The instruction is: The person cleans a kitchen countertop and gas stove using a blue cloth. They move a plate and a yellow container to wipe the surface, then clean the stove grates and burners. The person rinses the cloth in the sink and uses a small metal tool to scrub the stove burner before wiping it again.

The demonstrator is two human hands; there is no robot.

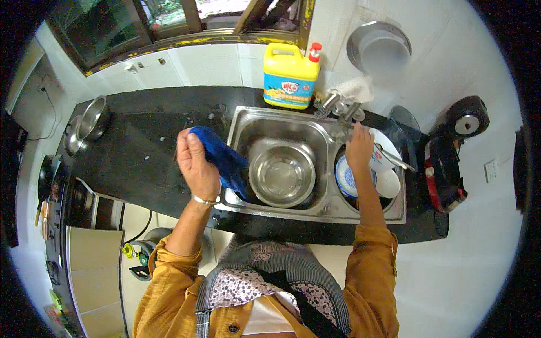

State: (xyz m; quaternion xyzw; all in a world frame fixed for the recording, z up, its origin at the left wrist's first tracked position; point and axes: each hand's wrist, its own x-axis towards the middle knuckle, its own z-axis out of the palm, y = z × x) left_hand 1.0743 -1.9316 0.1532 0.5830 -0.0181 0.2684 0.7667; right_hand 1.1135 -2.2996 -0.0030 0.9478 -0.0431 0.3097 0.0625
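The left hand [194, 158] clasps one blue cloth [218, 156]; the right hand [359, 149], hold unclear, is near one faucet [351, 111].

Your view is bright at the center and falls to black at the circular border, where grainy noise speckles the corners. Observe daylight in the window [169, 12] at upper left. Note glare on the steel bowl [282, 174] and along the sink [315, 213] edges. The dark countertop [129, 135] shows a dull sheen, and the blue cloth [217, 153] falls into deep shade in its lower folds. A milky haze softens the round metal utensil [383, 42] at upper right. You see straight edges bow toward the periphery; detail at far left is soft.
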